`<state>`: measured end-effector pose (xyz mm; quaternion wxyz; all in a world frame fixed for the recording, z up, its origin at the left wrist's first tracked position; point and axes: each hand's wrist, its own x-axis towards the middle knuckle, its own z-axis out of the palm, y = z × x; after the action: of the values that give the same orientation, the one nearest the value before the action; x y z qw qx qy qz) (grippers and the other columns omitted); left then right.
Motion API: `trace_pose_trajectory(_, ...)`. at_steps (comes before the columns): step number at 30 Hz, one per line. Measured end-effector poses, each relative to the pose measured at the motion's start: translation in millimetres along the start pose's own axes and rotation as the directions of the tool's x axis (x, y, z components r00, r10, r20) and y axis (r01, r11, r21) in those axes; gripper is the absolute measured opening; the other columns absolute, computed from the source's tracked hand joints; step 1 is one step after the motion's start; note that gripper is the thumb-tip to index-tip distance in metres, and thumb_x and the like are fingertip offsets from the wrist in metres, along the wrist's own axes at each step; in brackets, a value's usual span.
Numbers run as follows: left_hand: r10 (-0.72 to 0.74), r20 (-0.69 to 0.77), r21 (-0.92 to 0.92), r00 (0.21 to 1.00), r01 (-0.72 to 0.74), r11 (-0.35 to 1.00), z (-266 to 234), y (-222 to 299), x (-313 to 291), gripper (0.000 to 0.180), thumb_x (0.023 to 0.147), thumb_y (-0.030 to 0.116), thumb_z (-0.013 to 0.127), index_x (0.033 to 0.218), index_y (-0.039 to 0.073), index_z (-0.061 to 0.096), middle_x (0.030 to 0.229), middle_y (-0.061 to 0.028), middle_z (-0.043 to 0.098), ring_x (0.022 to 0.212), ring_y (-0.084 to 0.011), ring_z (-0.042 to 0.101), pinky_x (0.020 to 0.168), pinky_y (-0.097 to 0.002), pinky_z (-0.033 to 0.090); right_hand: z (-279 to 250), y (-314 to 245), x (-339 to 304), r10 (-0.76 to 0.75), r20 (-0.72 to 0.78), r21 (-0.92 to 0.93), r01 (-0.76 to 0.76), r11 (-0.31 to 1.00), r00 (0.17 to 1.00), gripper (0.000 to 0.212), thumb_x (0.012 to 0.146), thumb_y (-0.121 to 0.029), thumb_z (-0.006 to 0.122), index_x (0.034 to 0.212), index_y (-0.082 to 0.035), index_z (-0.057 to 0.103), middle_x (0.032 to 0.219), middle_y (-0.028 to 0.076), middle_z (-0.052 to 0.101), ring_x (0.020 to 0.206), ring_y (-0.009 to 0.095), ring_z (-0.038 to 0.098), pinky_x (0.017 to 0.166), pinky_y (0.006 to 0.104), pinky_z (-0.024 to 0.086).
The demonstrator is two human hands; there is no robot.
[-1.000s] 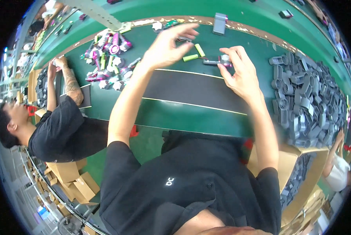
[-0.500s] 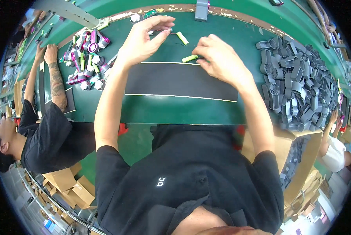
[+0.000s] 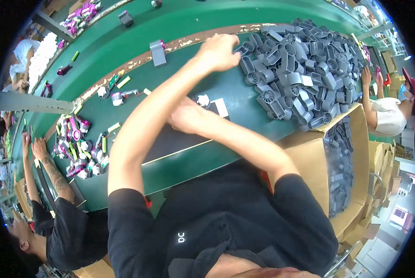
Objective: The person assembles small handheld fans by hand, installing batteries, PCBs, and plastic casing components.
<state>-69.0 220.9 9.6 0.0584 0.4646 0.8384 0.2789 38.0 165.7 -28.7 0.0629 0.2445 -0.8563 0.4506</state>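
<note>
My arms cross above the bench, the left forearm passing over the right hand. My left hand (image 3: 220, 52) reaches to the left edge of a heap of grey plastic housings (image 3: 291, 69), its thumb and fingers closed on the end of one grey housing (image 3: 247, 47). Below it, my right hand (image 3: 187, 116) is over the black mat (image 3: 170, 142); the left forearm hides its fingers. A small white-capped part (image 3: 202, 100) lies just beyond the right hand. Past the left forearm, a green cylindrical cell (image 3: 147, 91) shows partly.
Purple-and-white assemblies with green cells (image 3: 75, 134) are piled at left, beside a co-worker's tattooed arm (image 3: 57, 173). A grey housing (image 3: 158, 53) stands at the bench's far rim. An open carton (image 3: 304, 155) of grey parts stands at right.
The view has swung right. My left hand has crossed over to the grey heap and closed on a housing. My right hand now lies lower, under the left forearm.
</note>
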Motion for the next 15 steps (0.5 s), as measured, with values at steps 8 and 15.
trace_pose_trajectory(8, -0.234, 0.214, 0.175, 0.948, 0.199, 0.964, 31.4, 26.3, 52.9, 0.039, 0.083, 0.027, 0.071, 0.111, -0.001, 0.070, 0.118, -0.0239, 0.071, 0.114, -0.0405, 0.066, 0.101, -0.0471, 0.052, -8.4, 9.4, -17.4, -0.173, -0.192, -0.067, 0.162, 0.984, 0.966, 0.019, 0.091, -0.008, 0.061, 0.107, 0.002, 0.063, 0.098, 0.023, 0.064, 0.097, 0.040, 0.062, 0.087, 0.0501, 0.050)
trace_pose_trajectory(15, -0.232, -0.034, -0.071, 0.972, 0.229, 0.971, 4.9, -1.0, 32.6, 0.041, 0.086, 0.029, 0.071, 0.112, -0.003, 0.071, 0.118, -0.0271, 0.070, 0.114, -0.0385, 0.068, 0.100, -0.0449, 0.053, -64.2, -6.5, -51.2, -0.109, -0.001, -0.397, 0.100, 0.913, 0.994, 0.013, 0.083, -0.004, 0.071, 0.095, 0.000, 0.067, 0.093, 0.014, 0.069, 0.091, 0.033, 0.069, 0.079, 0.0398, 0.058)
